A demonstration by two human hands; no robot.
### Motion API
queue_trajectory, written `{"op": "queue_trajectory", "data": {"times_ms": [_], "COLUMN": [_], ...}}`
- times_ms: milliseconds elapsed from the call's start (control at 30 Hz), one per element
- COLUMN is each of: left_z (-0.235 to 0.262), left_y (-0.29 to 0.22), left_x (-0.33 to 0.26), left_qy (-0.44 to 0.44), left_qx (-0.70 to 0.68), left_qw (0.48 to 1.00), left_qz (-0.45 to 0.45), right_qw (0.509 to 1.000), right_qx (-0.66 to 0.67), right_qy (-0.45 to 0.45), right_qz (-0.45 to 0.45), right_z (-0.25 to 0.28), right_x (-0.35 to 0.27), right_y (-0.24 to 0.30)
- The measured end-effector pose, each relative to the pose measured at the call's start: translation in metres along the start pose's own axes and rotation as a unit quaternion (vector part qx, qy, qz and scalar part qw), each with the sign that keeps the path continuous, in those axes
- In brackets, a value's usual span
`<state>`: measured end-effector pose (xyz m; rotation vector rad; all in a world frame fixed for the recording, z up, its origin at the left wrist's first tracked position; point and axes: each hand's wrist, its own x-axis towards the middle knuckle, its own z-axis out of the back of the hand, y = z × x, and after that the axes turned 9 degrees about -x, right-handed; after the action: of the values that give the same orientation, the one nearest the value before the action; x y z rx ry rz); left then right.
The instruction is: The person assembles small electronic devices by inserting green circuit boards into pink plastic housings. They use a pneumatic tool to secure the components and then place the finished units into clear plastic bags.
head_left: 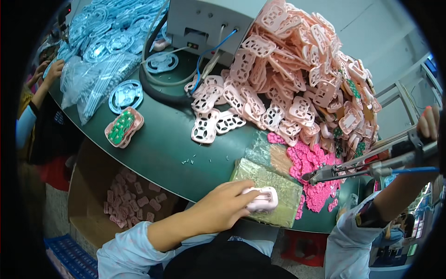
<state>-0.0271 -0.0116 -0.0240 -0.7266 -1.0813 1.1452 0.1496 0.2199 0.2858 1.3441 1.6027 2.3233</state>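
Observation:
My left hand point(220, 204) has its fingers closed round a small pale pink plastic casing point(265, 199). The casing rests on a block wrapped in yellowish tape point(285, 186) at the table's near edge. At the far right, raised high, my right hand point(428, 124) has its fingers wrapped round the dark grip of a long metal tool that looks like a power screwdriver point(353, 169), fitted with rods and a blue hose. The tool's head stands right of the block, over bright pink plastic pieces point(318, 197), clear of the casing.
Pale pink frames point(278, 69) form a tall pile at the back. Blue parts point(111, 32) lie back left, near another person's hand point(55, 70). A casing with green inside point(123, 127), a grey machine point(204, 28) and tiny metal bits point(188, 162) share the table; below is a carton point(88, 186).

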Motion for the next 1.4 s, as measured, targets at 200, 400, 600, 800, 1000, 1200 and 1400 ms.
{"op": "queue_trajectory", "data": {"times_ms": [200, 400, 600, 800, 1000, 1200, 1400], "left_z": [0.045, 0.077, 0.129, 0.002, -0.029, -0.023, -0.021], "left_y": [-0.034, -0.057, -0.089, -0.033, -0.012, -0.019, -0.017], "left_x": [-0.003, -0.014, -0.059, 0.01, 0.009, 0.002, 0.005], "left_qy": [0.036, 0.088, 0.117, 0.083, 0.106, 0.05, 0.072], "left_qx": [-0.302, -0.211, 0.363, 0.149, 0.303, 0.303, 0.265], "left_qw": [0.951, 0.973, 0.899, 0.984, 0.947, 0.95, 0.961], "left_qz": [0.05, 0.033, 0.214, -0.06, -0.027, -0.053, -0.043], "right_qw": [0.961, 0.965, 0.944, 0.936, 0.905, 0.794, 0.463], "right_qx": [-0.24, -0.204, -0.271, -0.298, -0.344, -0.523, -0.679], "right_qy": [-0.133, -0.158, -0.185, -0.185, -0.25, -0.23, -0.124], "right_qz": [-0.025, -0.056, -0.046, -0.03, -0.024, -0.209, -0.556], "right_z": [0.022, 0.015, 0.005, 0.013, 0.036, 0.138, 0.206], "right_x": [-0.04, -0.056, -0.058, -0.088, -0.139, -0.202, -0.249], "right_y": [-0.041, -0.071, -0.062, -0.077, -0.074, -0.091, -0.171]}}
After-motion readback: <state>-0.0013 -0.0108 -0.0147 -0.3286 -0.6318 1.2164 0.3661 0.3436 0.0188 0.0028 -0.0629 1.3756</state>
